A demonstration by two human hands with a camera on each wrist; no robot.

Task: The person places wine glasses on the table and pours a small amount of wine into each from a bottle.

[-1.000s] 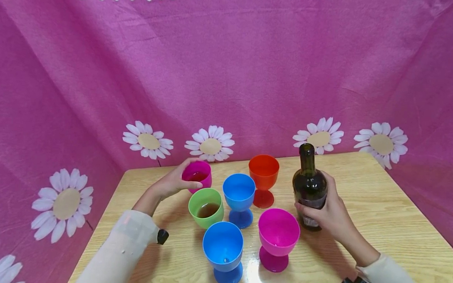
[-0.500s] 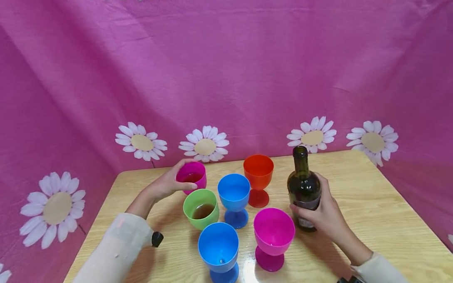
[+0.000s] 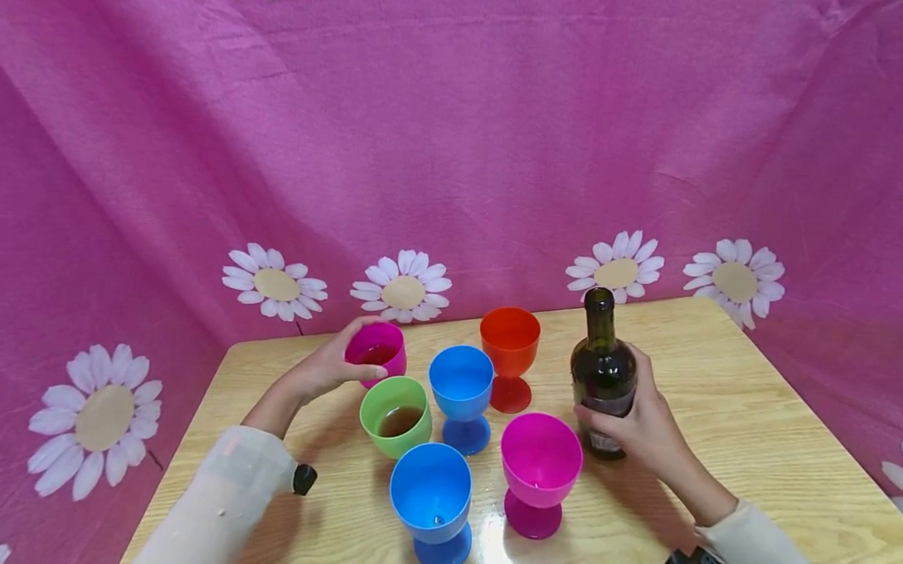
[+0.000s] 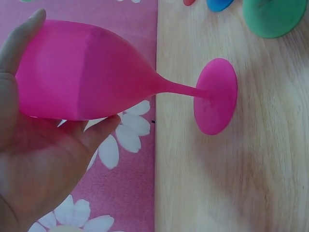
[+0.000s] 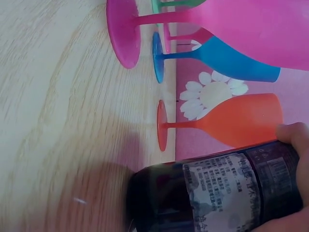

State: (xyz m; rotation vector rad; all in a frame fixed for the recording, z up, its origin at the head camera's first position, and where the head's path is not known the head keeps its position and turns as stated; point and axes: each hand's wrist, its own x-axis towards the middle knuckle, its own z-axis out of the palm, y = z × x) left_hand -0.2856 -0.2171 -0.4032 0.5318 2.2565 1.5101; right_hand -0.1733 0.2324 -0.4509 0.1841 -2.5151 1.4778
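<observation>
At the back left, my left hand (image 3: 325, 365) holds a magenta goblet (image 3: 395, 359) by its bowl, thumb on the near side; dark reddish liquid lies inside. The left wrist view shows this goblet (image 4: 87, 70) upright on its thin stem, fingers curved round the bowl. Just in front stands a lime green goblet (image 3: 372, 420) with brownish liquid. On the right, my right hand (image 3: 644, 426) grips a dark glass wine bottle (image 3: 603, 370) round its body, neck up and uncapped. Its printed label (image 5: 222, 193) shows in the right wrist view. I cannot tell whether the bottle's bottom touches the table.
Between the hands stand a blue goblet (image 3: 461, 382), an orange-red goblet (image 3: 510, 342) behind it, another blue goblet (image 3: 431, 493) in front and a second magenta goblet (image 3: 541, 459). All are on a wooden table (image 3: 730, 424). A pink flowered cloth (image 3: 471, 150) hangs behind.
Everything in the head view has shifted slightly left as the camera turned. Both hands keep their hold, with the goblet and bottle in the same places among the others.
</observation>
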